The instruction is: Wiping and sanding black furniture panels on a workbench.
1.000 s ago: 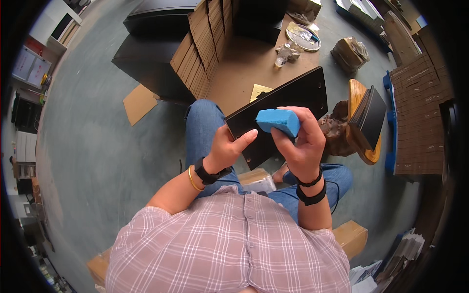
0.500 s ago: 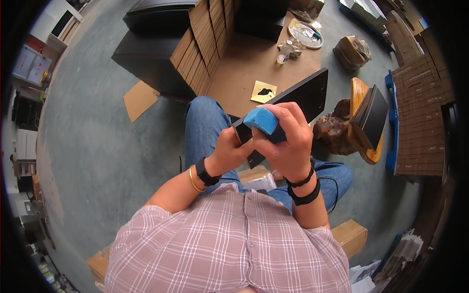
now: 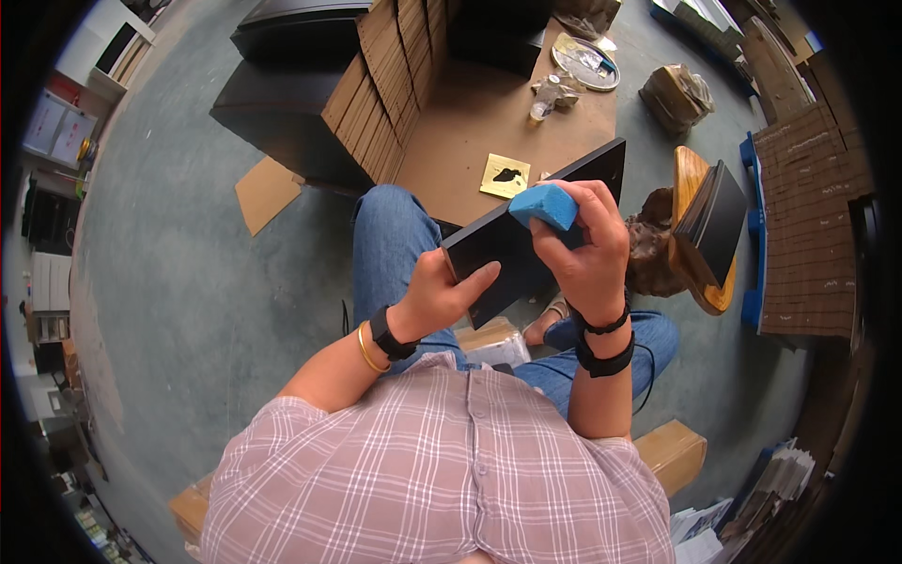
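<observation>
Tilted above my knees is a flat black board (image 3: 496,252), running up and away to the right. My left hand (image 3: 440,299) is closed around its near left end, with the thumb lying on the face. My right hand (image 3: 592,252) pinches a blue sponge block (image 3: 545,206) between thumb and fingers. The sponge sits against the board's far long edge, about halfway along. Just beyond, a yellow square (image 3: 505,175) with a black smear lies on a brown sheet (image 3: 456,141).
Stacked black panels with brown edges (image 3: 371,113) rise at the far left. A small bottle (image 3: 542,99) and a round dish (image 3: 587,64) stand farther back. On the right, black boards (image 3: 716,226) lean on a wooden stool (image 3: 691,188). A cardboard box (image 3: 672,456) lies beside me at lower right.
My right hand has slid the blue sponge to the right along the board's edge, away from my left hand. More of the board's face now shows; my left hand keeps its hold.
</observation>
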The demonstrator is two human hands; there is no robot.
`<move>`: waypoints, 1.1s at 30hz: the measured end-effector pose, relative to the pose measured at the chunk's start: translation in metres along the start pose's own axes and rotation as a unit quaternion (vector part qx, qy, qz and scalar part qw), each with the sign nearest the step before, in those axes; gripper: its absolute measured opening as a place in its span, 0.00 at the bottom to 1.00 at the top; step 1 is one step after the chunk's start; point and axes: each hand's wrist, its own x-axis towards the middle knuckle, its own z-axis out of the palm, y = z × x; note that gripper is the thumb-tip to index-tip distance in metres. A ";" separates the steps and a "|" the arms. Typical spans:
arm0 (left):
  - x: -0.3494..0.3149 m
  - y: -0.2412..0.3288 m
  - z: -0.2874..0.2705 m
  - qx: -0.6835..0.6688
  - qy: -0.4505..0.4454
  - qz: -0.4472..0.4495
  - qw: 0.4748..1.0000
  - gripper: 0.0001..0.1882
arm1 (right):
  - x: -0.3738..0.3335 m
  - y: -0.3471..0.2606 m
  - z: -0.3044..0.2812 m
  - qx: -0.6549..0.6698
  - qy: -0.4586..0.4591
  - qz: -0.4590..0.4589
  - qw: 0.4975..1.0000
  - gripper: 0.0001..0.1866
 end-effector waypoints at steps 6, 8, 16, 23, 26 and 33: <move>0.000 -0.001 -0.001 -0.013 -0.012 -0.016 1.000 0.11 | 0.002 -0.006 -0.002 0.027 -0.012 -0.011 1.000 0.16; 0.000 -0.005 -0.004 0.006 -0.014 0.022 1.000 0.11 | -0.002 -0.025 0.005 0.048 -0.068 -0.040 0.996 0.16; -0.008 0.005 -0.017 0.017 -0.038 -0.033 0.999 0.07 | 0.010 0.036 -0.027 -0.052 0.023 0.027 0.998 0.14; -0.011 0.005 -0.023 -0.036 -0.041 -0.084 0.995 0.07 | 0.016 0.162 -0.089 -0.225 0.086 0.093 0.966 0.17; -0.007 0.009 -0.024 -0.079 -0.012 -0.114 0.990 0.07 | 0.012 0.164 -0.098 -0.219 0.093 0.150 0.960 0.17; -0.005 0.002 -0.030 -0.083 -0.026 -0.131 0.988 0.07 | 0.022 0.125 -0.084 -0.134 0.053 0.149 0.978 0.17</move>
